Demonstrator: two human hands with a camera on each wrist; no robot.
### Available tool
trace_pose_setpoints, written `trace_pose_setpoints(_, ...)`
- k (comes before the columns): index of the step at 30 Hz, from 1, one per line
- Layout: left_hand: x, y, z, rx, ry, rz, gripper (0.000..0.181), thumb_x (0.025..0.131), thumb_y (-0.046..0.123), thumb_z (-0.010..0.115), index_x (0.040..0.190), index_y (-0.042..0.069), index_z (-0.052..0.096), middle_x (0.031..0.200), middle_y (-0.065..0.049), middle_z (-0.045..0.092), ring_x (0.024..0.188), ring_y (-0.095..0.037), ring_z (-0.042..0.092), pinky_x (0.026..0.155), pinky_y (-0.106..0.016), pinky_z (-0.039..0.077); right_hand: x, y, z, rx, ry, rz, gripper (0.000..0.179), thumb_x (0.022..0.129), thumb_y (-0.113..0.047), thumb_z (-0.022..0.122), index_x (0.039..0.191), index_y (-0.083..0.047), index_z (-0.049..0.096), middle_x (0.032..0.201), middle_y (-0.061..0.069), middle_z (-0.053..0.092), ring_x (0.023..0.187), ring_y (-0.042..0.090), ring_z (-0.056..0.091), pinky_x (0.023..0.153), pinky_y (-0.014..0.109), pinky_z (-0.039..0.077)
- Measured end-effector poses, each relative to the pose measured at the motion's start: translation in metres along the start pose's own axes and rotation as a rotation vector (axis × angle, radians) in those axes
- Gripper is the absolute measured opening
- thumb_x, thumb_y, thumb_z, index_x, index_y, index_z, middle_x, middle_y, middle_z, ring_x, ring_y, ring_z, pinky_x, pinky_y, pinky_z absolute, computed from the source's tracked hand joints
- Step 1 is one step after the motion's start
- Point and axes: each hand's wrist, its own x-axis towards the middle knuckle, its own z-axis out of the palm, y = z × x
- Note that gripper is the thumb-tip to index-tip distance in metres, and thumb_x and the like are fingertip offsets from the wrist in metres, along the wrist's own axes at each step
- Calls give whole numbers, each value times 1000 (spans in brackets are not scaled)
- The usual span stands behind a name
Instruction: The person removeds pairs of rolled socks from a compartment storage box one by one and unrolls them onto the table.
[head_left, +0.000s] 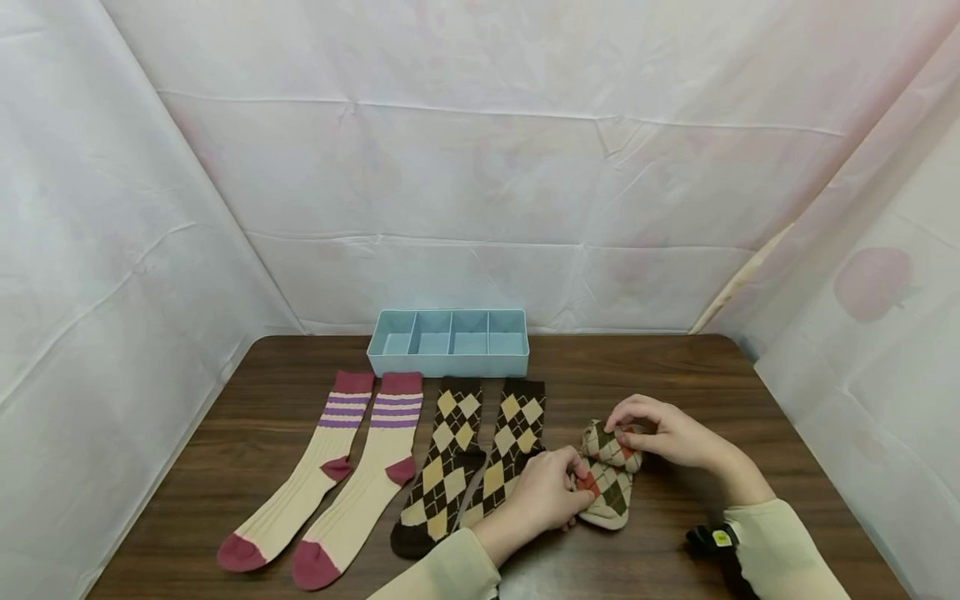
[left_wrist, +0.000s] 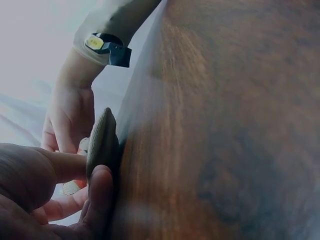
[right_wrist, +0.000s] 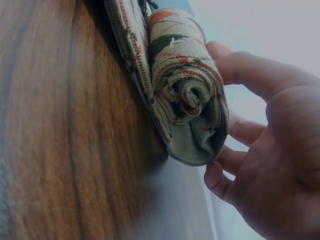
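A beige argyle sock bundle [head_left: 613,483] with green and orange diamonds lies on the right half of the table. Its far end is rolled up, and the near part lies flat; I cannot tell whether it is one sock or two. My right hand [head_left: 670,431] holds the roll between thumb and fingers, and the right wrist view shows the coiled layers of the roll [right_wrist: 187,95] end-on. With thumb and finger, my left hand [head_left: 546,492] pinches the flat part's left edge. The left wrist view shows that pinched fabric [left_wrist: 102,142] side-on.
Left of the bundle lie two dark brown argyle socks [head_left: 450,437], one partly behind my left hand. Farther left are two cream socks [head_left: 360,500] with maroon toes and purple stripes. A light blue box [head_left: 450,365] with several compartments stands at the table's back edge.
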Motion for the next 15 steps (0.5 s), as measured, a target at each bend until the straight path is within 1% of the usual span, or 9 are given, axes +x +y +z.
trace_pose_setpoints(2,0,-1,0,-10,-3,0,21,93,5,84,97,14,66,57,4,61,39,-10,56,40,-27,49,1,0,0,-4,-2,-21,25,105,-2,72,123,-20,74,126,2,68,107,16,66,85,39,57)
trace_pose_setpoints(6,1,-2,0,-23,-16,-6,21,93,4,84,97,14,65,59,2,62,40,-11,57,41,-28,50,1,1,-1,-8,-9,-34,25,106,-1,70,121,-20,76,126,3,69,108,17,66,86,39,57)
trace_pose_setpoints(10,1,-2,0,-14,-17,8,22,93,4,84,97,14,66,63,2,60,41,-11,58,41,-27,50,-1,0,0,3,-15,-16,25,106,-2,69,123,-19,77,126,4,70,108,17,67,87,35,57)
trace_pose_setpoints(15,1,-4,1,10,11,36,23,91,5,85,97,15,66,71,4,57,42,-8,58,43,-25,50,-3,-2,-1,26,-40,12,23,105,-7,73,126,-19,77,128,5,69,107,17,67,83,32,57)
